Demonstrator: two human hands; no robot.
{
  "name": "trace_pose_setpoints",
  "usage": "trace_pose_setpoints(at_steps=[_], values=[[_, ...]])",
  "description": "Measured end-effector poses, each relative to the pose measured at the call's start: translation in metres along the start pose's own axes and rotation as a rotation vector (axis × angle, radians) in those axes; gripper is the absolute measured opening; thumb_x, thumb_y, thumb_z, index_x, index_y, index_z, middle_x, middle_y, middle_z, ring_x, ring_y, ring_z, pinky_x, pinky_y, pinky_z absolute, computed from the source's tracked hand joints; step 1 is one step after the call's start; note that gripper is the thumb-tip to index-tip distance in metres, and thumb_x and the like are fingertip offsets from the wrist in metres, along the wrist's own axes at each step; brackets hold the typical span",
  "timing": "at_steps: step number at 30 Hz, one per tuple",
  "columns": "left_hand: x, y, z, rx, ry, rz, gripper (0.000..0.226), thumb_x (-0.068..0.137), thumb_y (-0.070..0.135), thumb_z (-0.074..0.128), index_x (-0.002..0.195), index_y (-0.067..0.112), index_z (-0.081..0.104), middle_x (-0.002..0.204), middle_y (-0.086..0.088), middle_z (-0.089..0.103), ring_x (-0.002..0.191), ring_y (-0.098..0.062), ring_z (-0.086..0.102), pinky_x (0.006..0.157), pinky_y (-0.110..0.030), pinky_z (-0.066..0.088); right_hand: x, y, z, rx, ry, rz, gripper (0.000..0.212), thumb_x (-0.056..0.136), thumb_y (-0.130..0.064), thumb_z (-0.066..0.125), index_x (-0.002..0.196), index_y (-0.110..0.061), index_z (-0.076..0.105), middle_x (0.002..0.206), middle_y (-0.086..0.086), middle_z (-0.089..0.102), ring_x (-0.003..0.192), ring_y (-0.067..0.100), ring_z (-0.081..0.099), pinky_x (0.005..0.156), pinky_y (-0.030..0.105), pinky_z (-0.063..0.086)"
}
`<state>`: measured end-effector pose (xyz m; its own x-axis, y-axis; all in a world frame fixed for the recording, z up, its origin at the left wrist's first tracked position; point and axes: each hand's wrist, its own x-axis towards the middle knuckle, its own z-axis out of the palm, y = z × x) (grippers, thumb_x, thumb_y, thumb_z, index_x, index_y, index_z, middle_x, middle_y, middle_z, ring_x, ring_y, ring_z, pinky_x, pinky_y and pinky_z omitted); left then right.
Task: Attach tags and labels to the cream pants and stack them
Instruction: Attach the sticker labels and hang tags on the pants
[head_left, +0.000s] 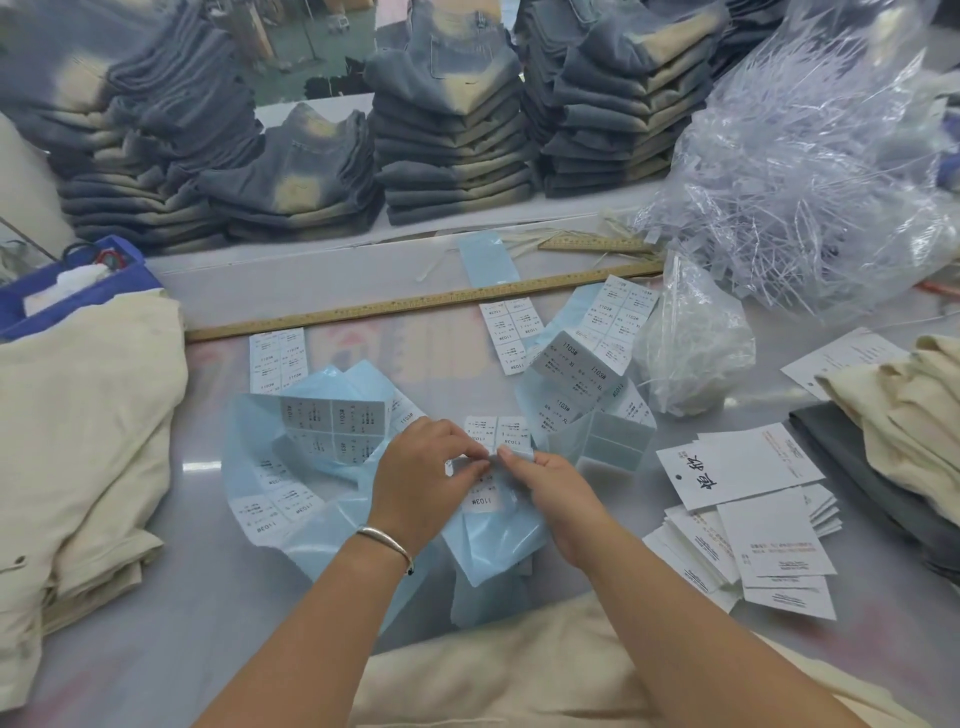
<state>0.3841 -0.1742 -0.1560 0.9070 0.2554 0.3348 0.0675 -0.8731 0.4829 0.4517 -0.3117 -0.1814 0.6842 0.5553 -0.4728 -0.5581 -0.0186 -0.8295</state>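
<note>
Your left hand (423, 480) and right hand (553, 496) meet at the middle of the table (171, 639), fingertips curled in and pinching the same white label (475, 465) where it sits on a pale blue backing sheet (496, 540); whether the label is already lifting off the sheet cannot be told. A silver bangle (384, 540) circles your left wrist. More blue sheets with printed labels marked 1103# (291, 467) lie crumpled to the left of your hands, and further strips (587, 364) curl up beyond your right hand. The cream pants are in three places: a folded stack (78, 441) at your left, a pile (909, 415) at the far right lying over a grey garment (852, 467), and one pair (493, 675) spread at the near edge under your forearms. White hang tags (743, 467) are fanned out on the table to the right of your right hand, near the right pile. A long wooden ruler (415, 304) lies across the table beyond the labels, with a blue bin (78, 283) at its left end. Stacks of washed blue jeans (452, 135) line the back, and a heap of clear plastic fasteners (810, 171) sits at the rear right.
</note>
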Motion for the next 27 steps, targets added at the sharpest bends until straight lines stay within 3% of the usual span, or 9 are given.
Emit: trace_pose_setpoints(at_steps=[5,9,14,16,19,21,25,27], values=[[0.0,-0.005,0.001,0.037,0.059,0.093,0.01,0.07,0.014,0.085,0.073,0.018,0.077,0.073,0.006,0.067,0.07,-0.019,0.06,0.064,-0.03,0.048,0.003,-0.002,0.004,-0.022,0.052,-0.005,0.019,0.093,-0.023,0.061,0.098,-0.009,0.073,0.099,0.014,0.074,0.093,0.028,0.07,0.089,0.039,0.054],[0.0,-0.011,0.003,0.064,0.153,0.186,0.008,0.07,0.012,0.084,0.073,0.016,0.077,0.077,0.004,0.068,0.072,-0.02,0.06,0.062,-0.029,0.049,0.006,-0.003,0.006,-0.033,0.067,0.013,0.015,0.093,-0.025,0.062,0.091,-0.014,0.072,0.088,0.008,0.075,0.081,0.022,0.071,0.081,0.034,0.055],[-0.004,-0.016,0.001,0.087,0.239,0.297,0.006,0.079,0.014,0.075,0.073,0.014,0.077,0.102,-0.004,0.069,0.095,-0.021,0.054,0.075,-0.029,0.051,0.012,-0.006,0.008,0.0,0.093,0.051,0.018,0.093,-0.028,0.061,0.099,-0.014,0.071,0.087,0.005,0.075,0.078,0.019,0.071,0.07,0.028,0.056],[-0.005,-0.012,-0.005,0.059,0.253,0.266,0.006,0.08,0.014,0.076,0.074,0.012,0.076,0.108,-0.005,0.068,0.099,-0.023,0.054,0.081,-0.035,0.051,0.018,-0.007,0.011,-0.003,0.117,0.071,0.026,0.093,-0.031,0.061,0.108,-0.011,0.067,0.097,0.008,0.074,0.084,0.022,0.071,0.073,0.03,0.056],[-0.009,-0.004,-0.025,-0.053,0.353,0.153,0.004,0.08,0.015,0.075,0.078,0.012,0.074,0.109,-0.003,0.065,0.102,-0.022,0.055,0.09,-0.03,0.047,0.034,-0.01,0.02,-0.006,0.207,0.043,0.033,0.094,-0.038,0.058,0.114,-0.011,0.061,0.107,0.007,0.068,0.095,0.025,0.067,0.083,0.036,0.054],[-0.015,0.001,-0.042,-0.126,0.471,0.058,0.003,0.081,0.016,0.075,0.08,0.015,0.072,0.108,-0.001,0.065,0.104,-0.018,0.057,0.094,-0.024,0.042,0.045,-0.014,0.027,0.002,0.303,0.014,0.032,0.095,-0.042,0.054,0.112,-0.014,0.057,0.105,0.004,0.064,0.09,0.022,0.063,0.079,0.034,0.052],[-0.034,0.016,-0.058,-0.435,0.6,-0.372,0.019,0.08,0.018,0.078,0.075,0.035,0.072,0.095,0.012,0.068,0.09,-0.007,0.064,0.076,-0.02,0.05,0.041,-0.021,0.034,0.105,0.267,0.076,0.039,0.096,-0.05,0.049,0.098,-0.012,0.059,0.083,0.008,0.066,0.064,0.019,0.061,0.052,0.028,0.049],[-0.04,0.027,-0.053,-0.766,0.603,-0.62,0.019,0.078,0.013,0.078,0.071,0.03,0.075,0.078,0.012,0.072,0.073,-0.002,0.064,0.066,-0.014,0.051,0.024,-0.02,0.034,0.064,0.194,0.081,0.046,0.094,-0.055,0.047,0.096,-0.01,0.059,0.083,0.011,0.069,0.067,0.021,0.065,0.057,0.029,0.054]])
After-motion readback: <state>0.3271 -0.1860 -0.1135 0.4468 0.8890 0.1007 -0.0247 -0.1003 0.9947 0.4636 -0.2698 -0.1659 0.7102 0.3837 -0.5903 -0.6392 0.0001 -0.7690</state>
